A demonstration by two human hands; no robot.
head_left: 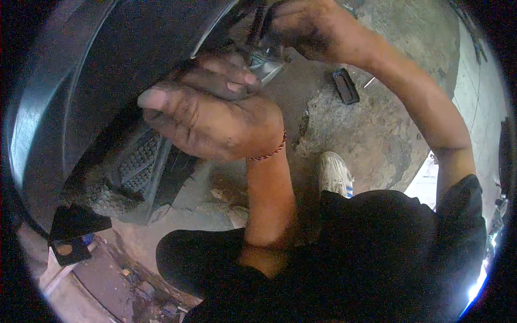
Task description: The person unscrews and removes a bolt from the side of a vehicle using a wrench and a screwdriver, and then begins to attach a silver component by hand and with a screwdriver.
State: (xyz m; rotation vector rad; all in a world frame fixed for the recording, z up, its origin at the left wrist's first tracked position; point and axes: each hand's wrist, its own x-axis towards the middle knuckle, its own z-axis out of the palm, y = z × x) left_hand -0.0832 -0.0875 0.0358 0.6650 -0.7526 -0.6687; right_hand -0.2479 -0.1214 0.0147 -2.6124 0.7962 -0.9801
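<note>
My left hand [215, 116] is in front of a large dark plastic panel [134, 48], apparently part of a vehicle. Its fingers curl inward, with two fingertips showing, and the thumb stretches out to the left against the dark body. Whatever these fingers hold, if anything, is hidden. Above and to the right, my right hand [304, 29] bends over with its fingers closed near dark narrow parts beside the panel's edge. Shadow and blur hide what is in its grip. Between the hands and just below them shows a shiny grey piece [264, 64].
A small black rectangular tray-like part [345, 86] lies on the cracked concrete floor, beside a thin pale stick [369, 82]. A ribbed black board [140, 164] is left below my left hand. My white shoe [335, 173] rests on the floor.
</note>
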